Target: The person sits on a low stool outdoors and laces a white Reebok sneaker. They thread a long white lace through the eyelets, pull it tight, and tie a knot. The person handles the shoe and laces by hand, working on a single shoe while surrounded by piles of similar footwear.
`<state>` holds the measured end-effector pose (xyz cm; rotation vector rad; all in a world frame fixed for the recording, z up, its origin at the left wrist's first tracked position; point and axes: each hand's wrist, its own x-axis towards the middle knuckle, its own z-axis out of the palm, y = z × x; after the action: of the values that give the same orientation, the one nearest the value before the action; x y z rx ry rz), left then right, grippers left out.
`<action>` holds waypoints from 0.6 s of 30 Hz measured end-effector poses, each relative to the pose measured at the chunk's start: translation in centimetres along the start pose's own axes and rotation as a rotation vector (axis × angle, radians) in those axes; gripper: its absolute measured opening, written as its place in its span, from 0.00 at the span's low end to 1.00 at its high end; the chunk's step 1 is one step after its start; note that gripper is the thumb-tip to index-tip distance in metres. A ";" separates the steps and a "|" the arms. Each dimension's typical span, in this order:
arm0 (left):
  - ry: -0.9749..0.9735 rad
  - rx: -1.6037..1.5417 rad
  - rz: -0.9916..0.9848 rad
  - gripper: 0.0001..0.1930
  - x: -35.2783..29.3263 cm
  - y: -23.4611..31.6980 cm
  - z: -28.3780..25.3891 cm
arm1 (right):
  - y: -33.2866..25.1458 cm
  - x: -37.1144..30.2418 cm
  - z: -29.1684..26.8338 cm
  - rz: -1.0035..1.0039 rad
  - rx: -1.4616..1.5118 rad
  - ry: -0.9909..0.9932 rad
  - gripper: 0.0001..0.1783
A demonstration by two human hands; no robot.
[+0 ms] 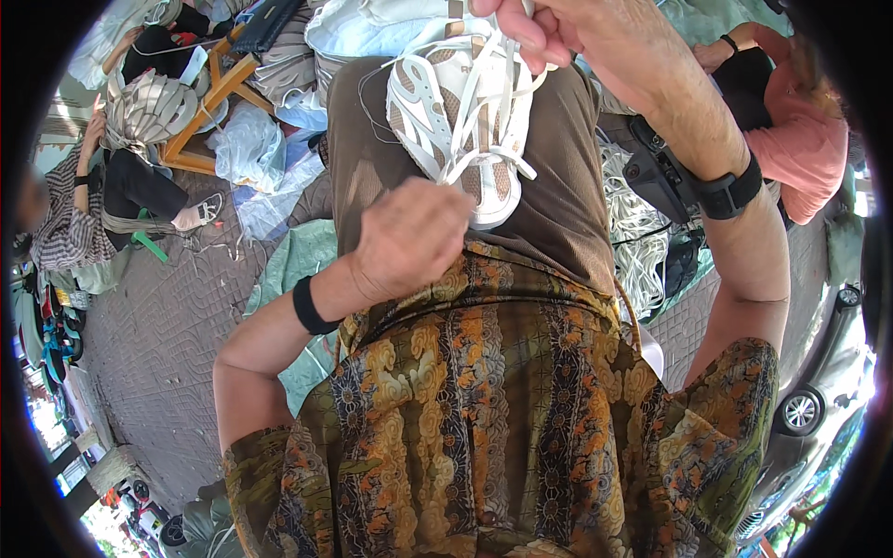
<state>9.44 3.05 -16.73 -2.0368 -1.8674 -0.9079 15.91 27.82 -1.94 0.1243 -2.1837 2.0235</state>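
A white and beige sneaker (423, 116) rests on my lap, its toe pointing toward me. White shoelaces (476, 102) run over its tongue, with a loose end lying across the toe. My left hand (414, 232) is closed beside the toe, and a strand of lace leads to its fingertips, which are partly hidden behind the knuckles. At the far end of the sneaker, my right hand (535, 33) is closed in a pinch on lace strands that hang down over the tongue. Part of that hand lies beyond the top edge of the view.
A heap of white laces (637, 219) lies right of my knees. Plastic bags (249, 144) and a wooden stool frame (209, 107) are at the left. People sit on both sides, one in a pink sleeve (800, 153). A parked car (809, 400) stands at the right.
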 end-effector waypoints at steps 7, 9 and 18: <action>-0.042 -0.376 -0.439 0.06 2.0 -2.1 0.3 | -0.4 0.3 1.6 0.030 0.035 0.017 0.21; -0.025 -0.435 -0.404 0.05 1.7 -2.7 1.3 | 0.3 0.6 1.2 0.042 0.025 0.024 0.21; -0.287 -0.483 -0.453 0.04 -1.5 -5.3 -2.3 | -0.7 -0.5 0.6 0.040 0.056 0.058 0.21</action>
<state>3.70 1.42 -17.03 -2.1230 -2.5373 -1.3479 16.53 27.14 -1.42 0.0283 -2.1129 2.0829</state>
